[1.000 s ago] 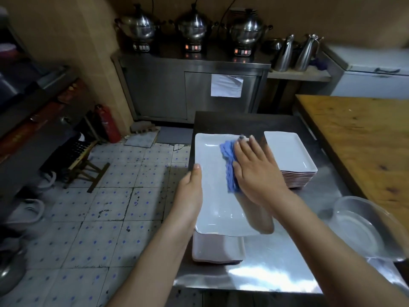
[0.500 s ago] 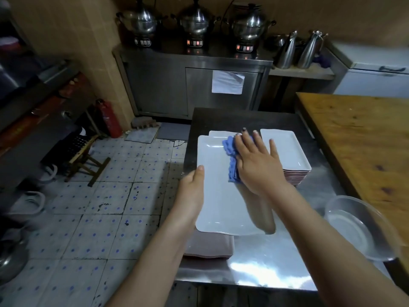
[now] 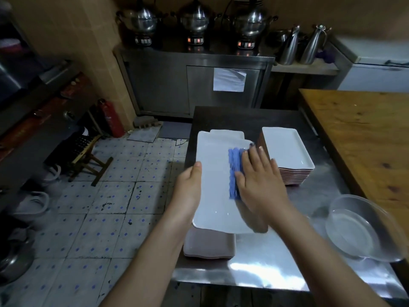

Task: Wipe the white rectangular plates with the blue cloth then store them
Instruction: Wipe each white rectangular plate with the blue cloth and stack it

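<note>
Now my left hand (image 3: pixel 188 191) grips the plate (image 3: pixel 212 196) by its left long edge. The thumb lies on top of the rim; the fingers are under it and out of sight. The plate is white, face up, with its long side running away from me.

My right hand (image 3: pixel 259 180) lies flat on the cloth (image 3: pixel 234 171), fingers straight and close together, pressing it down on the right half of the plate. The blue cloth is bunched into a strip and shows along the left side of my palm and fingers.

Under the near end of the plate sits a low pile (image 3: pixel 210 247) of plates, pinkish at the edge, on the worktop (image 3: pixel 265 271) at its left side. Past the plate's far edge the end of another white plate shows; I cannot tell whether it belongs to that pile.

Just beside my right fingertips stands a taller stack (image 3: pixel 286 149) of white plates, face up, with reddish rims showing down its side. A clear bowl (image 3: pixel 358 229) rests near the worktop's right edge, next to a wooden table (image 3: pixel 365 134).

Further back, three steel pots (image 3: pixel 195 16) stand on a steel cabinet (image 3: pixel 163 85), with two steel jugs (image 3: pixel 290 47) on a shelf to its right. A red extinguisher (image 3: pixel 111 118) and a folding stool (image 3: pixel 88 156) are on the tiled floor (image 3: pixel 99 207) to my left.
</note>
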Demonstrator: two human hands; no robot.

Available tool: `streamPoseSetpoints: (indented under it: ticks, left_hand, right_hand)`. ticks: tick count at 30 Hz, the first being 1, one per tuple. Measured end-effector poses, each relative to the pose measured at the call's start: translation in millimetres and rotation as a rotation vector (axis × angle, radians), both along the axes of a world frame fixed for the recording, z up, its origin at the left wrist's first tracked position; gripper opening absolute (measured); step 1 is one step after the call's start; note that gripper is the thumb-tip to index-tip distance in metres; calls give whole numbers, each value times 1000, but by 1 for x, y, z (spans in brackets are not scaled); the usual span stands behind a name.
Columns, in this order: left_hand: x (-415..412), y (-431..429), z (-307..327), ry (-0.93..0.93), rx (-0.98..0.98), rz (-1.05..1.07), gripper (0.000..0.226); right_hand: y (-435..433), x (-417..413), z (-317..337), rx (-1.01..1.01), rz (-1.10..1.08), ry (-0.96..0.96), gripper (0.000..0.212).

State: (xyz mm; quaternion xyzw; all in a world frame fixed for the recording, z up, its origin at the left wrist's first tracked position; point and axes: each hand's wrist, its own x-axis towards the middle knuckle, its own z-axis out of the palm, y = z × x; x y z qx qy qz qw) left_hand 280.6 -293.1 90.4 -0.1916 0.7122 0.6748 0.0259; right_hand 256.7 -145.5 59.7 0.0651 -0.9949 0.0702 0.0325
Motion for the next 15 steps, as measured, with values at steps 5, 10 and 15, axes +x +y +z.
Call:
streamPoseSetpoints:
  ticks: [5, 10, 15]
  left_hand:
    - [-7, -8, 0, -27, 16, 48, 34]
    - [-1, 17, -9, -40, -23, -18, 33]
    - [-8, 17, -7, -8, 15, 52, 39]
  right_hand:
    - [-9, 42, -11, -18, 128, -95, 87]
    - [-22, -24, 1, -63, -92, -24, 60]
    - [-55, -14, 14, -162, 76, -87, 57]
